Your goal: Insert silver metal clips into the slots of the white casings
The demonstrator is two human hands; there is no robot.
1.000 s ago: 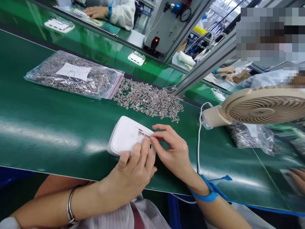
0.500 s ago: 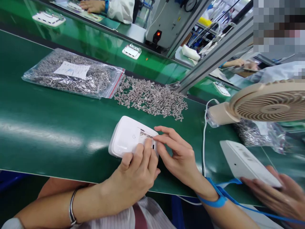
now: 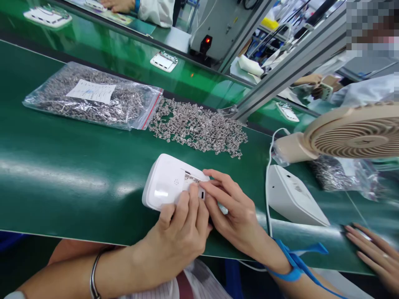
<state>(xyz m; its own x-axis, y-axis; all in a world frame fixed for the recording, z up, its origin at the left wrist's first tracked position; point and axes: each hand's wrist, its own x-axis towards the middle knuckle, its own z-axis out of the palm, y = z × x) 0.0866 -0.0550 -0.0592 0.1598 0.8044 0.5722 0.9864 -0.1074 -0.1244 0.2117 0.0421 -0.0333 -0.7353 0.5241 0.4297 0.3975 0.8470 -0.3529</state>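
A white plastic casing point(image 3: 162, 182) with rounded corners and a small ring of holes lies on the green work surface in front of me. Its right part has a recess point(image 3: 190, 177) with small metal pieces in it. My left hand point(image 3: 183, 228) is closed on the casing's near side, its fingertips bent into the recess. My right hand point(image 3: 233, 203) grips the right end, with the index fingertip meeting the left fingers at the recess. Whatever tiny part may be between the fingertips is hidden. Beyond the casing is a spread heap of small metal spring clips point(image 3: 199, 126).
A clear zip bag point(image 3: 90, 97) of metal clips lies at the left. To the right are a white cable point(image 3: 268, 187), a beige fan point(image 3: 352, 135), another white casing point(image 3: 294, 195) and a co-worker's hand point(image 3: 374, 249). A conveyor behind carries white parts point(image 3: 164, 62).
The co-worker's hand has let go of the other white casing, which now stands further left near the cable. The conveyor parts have shifted left. My hands stay at the recess.
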